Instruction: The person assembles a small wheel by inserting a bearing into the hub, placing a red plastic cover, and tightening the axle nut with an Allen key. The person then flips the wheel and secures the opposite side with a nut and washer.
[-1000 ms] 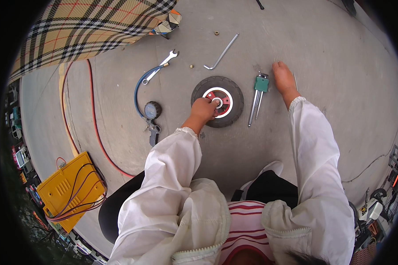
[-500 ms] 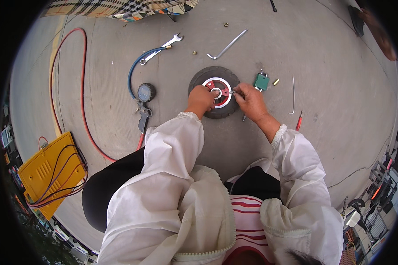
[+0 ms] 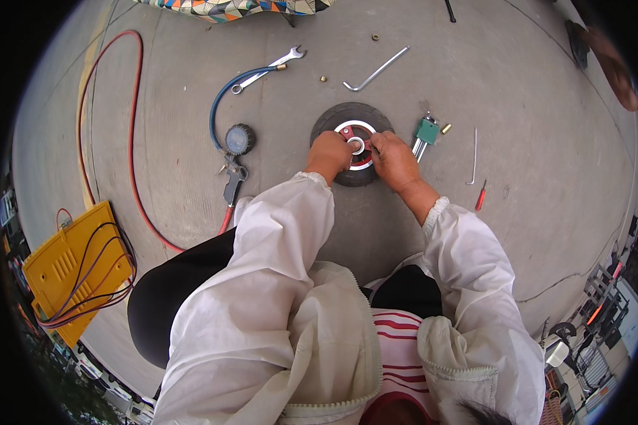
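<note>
Two bare hands work at a wheel point(image 3: 354, 112) lying flat on the concrete, roughly mid-scene. Items are listed left to right.

Far left, near side: a yellow panel point(image 3: 71, 265), loose cables draped across it. A red hose point(image 3: 140, 60) loops wide around open floor, a routing that appears to avoid kinks and leave the work area free. It runs toward the inflator gauge point(image 3: 240, 139), which lies dial up for reading. Beyond it, the gauge's blue hose crosses a combination wrench point(image 3: 290, 54).

Left hand point(image 3: 329, 154): curled over the wheel's left side, thumb at the hub, apparently to steady it. Laid flat, the wheel presents its red-and-silver hub upward, accessible to both hands.

Right hand point(image 3: 395, 161): fingers bent, tips drawn close together at the right of the rim. Any small part between them is hidden; a grasp cannot be confirmed.

Right of the wheel: a green key holder point(image 3: 427, 131), keys kept together, then a slim hex key point(image 3: 475, 152) and a red-handled tool point(image 3: 481, 197), both within the right arm's reach.
</note>
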Demonstrator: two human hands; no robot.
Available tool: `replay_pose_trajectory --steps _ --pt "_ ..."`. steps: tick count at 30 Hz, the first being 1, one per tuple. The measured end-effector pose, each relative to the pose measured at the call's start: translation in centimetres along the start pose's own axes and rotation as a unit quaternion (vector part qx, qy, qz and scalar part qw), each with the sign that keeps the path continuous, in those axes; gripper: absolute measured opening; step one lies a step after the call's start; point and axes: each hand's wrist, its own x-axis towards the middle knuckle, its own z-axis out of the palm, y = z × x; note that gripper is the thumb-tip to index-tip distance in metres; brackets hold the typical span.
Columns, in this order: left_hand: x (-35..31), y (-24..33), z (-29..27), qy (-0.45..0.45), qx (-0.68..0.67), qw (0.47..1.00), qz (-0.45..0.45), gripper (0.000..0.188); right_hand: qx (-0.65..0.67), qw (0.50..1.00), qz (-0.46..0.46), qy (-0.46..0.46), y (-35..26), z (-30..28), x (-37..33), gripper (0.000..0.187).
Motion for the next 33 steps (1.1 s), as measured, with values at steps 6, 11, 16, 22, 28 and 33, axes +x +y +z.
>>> replay_pose_trajectory --steps 6,11,16,22,28,33 --pt "0.5 0.0 -0.1 -0.02 0.028 0.998 -0.047 0.045 0.006 1.0 -0.009 0.015 0.1 0.1 0.1 0.01" --pt "1.0 -0.5 0.1 -0.009 0.029 0.998 -0.059 0.047 -0.013 1.0 0.013 -0.02 0.0 0.1 0.1 0.009" --pt "0.6 -0.1 0.1 -0.011 0.046 0.999 -0.023 0.042 -0.024 0.999 0.015 -0.023 -0.2 -0.2 -0.1 0.007" --pt "0.2 -0.2 0.0 0.013 0.037 0.999 -0.006 0.038 -0.064 0.998 -0.003 -0.009 -0.1 0.6 -0.1 0.006" --pt "0.5 -0.6 0.1 0.014 0.015 1.0 0.022 0.034 -0.104 0.994 -0.021 -0.001 -0.2 0.8 -0.4 0.006" --pt "0.5 -0.5 0.1 0.016 0.03 0.999 0.026 0.033 -0.144 0.989 -0.033 -0.008 0.1 0.7 -0.3 0.009"
